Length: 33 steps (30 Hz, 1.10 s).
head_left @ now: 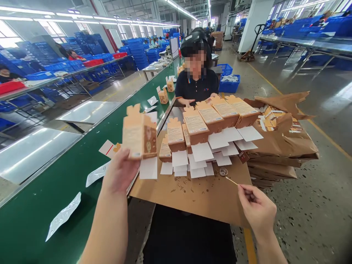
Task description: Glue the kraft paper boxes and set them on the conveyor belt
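Raised at the left, my left hand (122, 170) is closed around the lower part of a tan and brown carton (133, 137). The carton's top flaps stand up, and a white flap hangs below it. My right hand (257, 207) pinches a cotton swab (232, 180) by its thin stick. The swab's tip is close to a small clear round dish (223, 171) on the cardboard sheet (192, 194). Beyond the dish, several similar cartons (195, 123) lie stacked with their white flaps (202, 151) toward me. Dark wet-looking spots mark the cardboard.
A green conveyor belt (79, 176) runs along the left, carrying silvery-white pouches (63, 216) and upright cartons (162, 96). Brown paper-wrapped bundles (286, 146) stand at the right. A co-worker (196, 84) in a dark shirt is behind the carton stack. Blue crates (229, 84) sit farther back.
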Each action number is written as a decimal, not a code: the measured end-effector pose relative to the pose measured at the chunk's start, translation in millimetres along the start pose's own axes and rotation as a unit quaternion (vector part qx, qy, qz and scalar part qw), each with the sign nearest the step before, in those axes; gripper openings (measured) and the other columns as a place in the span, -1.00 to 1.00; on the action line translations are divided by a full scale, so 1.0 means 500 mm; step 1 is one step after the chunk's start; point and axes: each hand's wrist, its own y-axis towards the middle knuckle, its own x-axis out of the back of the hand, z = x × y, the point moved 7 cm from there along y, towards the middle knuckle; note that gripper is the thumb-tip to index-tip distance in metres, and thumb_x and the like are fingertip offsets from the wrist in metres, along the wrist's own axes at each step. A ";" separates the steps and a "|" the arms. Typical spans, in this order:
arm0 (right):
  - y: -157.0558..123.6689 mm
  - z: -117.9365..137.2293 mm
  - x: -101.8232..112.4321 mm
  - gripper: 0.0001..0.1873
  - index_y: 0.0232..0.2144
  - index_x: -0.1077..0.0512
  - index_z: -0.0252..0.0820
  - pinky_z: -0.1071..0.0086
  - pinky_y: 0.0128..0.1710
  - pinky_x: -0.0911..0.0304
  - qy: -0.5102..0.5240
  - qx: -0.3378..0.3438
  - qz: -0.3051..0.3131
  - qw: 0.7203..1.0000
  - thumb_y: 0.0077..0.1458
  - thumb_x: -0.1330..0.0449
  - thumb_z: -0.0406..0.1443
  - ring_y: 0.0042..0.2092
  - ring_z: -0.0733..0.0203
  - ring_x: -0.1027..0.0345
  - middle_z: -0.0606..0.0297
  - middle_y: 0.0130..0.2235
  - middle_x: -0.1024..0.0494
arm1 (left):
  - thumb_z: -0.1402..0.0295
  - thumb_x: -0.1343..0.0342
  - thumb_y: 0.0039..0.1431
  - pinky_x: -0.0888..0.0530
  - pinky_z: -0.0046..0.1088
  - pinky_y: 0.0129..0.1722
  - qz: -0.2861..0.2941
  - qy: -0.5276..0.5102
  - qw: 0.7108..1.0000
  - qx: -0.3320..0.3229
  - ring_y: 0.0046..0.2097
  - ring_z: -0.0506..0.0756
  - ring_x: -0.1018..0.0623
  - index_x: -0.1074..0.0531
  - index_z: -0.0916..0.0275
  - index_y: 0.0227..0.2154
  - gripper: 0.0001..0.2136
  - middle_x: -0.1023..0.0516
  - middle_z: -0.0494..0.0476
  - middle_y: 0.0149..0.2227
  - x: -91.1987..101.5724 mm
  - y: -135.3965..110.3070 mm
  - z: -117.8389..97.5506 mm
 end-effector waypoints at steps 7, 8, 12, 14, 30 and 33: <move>0.062 -0.037 -0.089 -0.44 -0.41 -0.63 -0.05 0.32 -0.47 -0.38 -0.092 0.050 0.111 0.988 0.46 -0.21 0.17 -0.50 0.13 -0.47 0.22 -0.49 -0.61 | 0.07 -0.65 -0.20 -0.72 0.24 0.24 -0.059 -0.032 0.981 0.180 0.29 0.60 -0.72 -0.66 0.04 0.25 -0.16 -0.80 0.32 0.20 0.157 -0.163 0.255; 0.066 -0.041 -0.101 -0.42 -0.42 -0.62 -0.04 0.31 -0.48 -0.35 -0.096 0.054 0.122 0.986 0.45 -0.20 0.19 -0.50 0.12 -0.47 0.21 -0.49 -0.61 | 0.06 -0.66 -0.19 -0.71 0.25 0.25 -0.059 -0.038 0.980 0.186 0.29 0.61 -0.72 -0.68 0.02 0.20 -0.21 -0.80 0.29 0.20 0.161 -0.174 0.285; 0.077 -0.050 -0.123 -0.38 -0.46 -0.60 -0.04 0.28 -0.47 -0.35 -0.111 0.057 0.141 0.982 0.42 -0.20 0.24 -0.51 0.11 -0.45 0.21 -0.53 -0.59 | -0.01 -0.72 -0.19 -0.72 0.20 0.25 -0.019 -0.033 0.978 0.204 0.27 0.59 -0.75 -0.72 0.00 0.05 -0.32 -0.83 0.23 0.14 0.154 -0.184 0.344; 0.072 -0.045 -0.106 -0.39 -0.45 -0.63 -0.06 0.28 -0.44 -0.39 -0.118 0.052 0.109 0.986 0.40 -0.23 0.22 -0.51 0.11 -0.46 0.20 -0.52 -0.61 | 0.01 -0.73 -0.14 -0.69 0.16 0.30 0.000 -0.026 0.977 0.213 0.31 0.56 -0.73 -0.68 0.03 0.14 -0.26 -0.79 0.29 0.21 0.149 -0.180 0.345; -0.203 0.228 -0.325 -0.71 -0.34 -0.60 -0.07 0.46 -0.44 -0.37 0.157 0.119 0.294 0.935 0.46 -0.21 -0.39 -0.51 0.30 -0.39 0.39 -0.47 -0.56 | 0.29 -0.56 -0.15 -0.67 0.02 0.14 -0.085 -0.049 0.964 0.247 0.14 0.36 -0.75 -0.45 0.07 0.03 -0.36 -0.76 0.18 0.09 0.128 -0.154 0.342; -0.207 0.217 -0.329 -0.72 -0.34 -0.58 -0.07 0.46 -0.43 -0.35 0.149 0.120 0.305 0.933 0.45 -0.21 -0.40 -0.49 0.30 -0.39 0.39 -0.46 -0.56 | 0.38 -0.46 -0.18 -0.65 -0.04 0.12 -0.078 -0.059 0.966 0.241 0.12 0.33 -0.74 -0.47 0.07 0.07 -0.35 -0.75 0.13 0.07 0.130 -0.152 0.337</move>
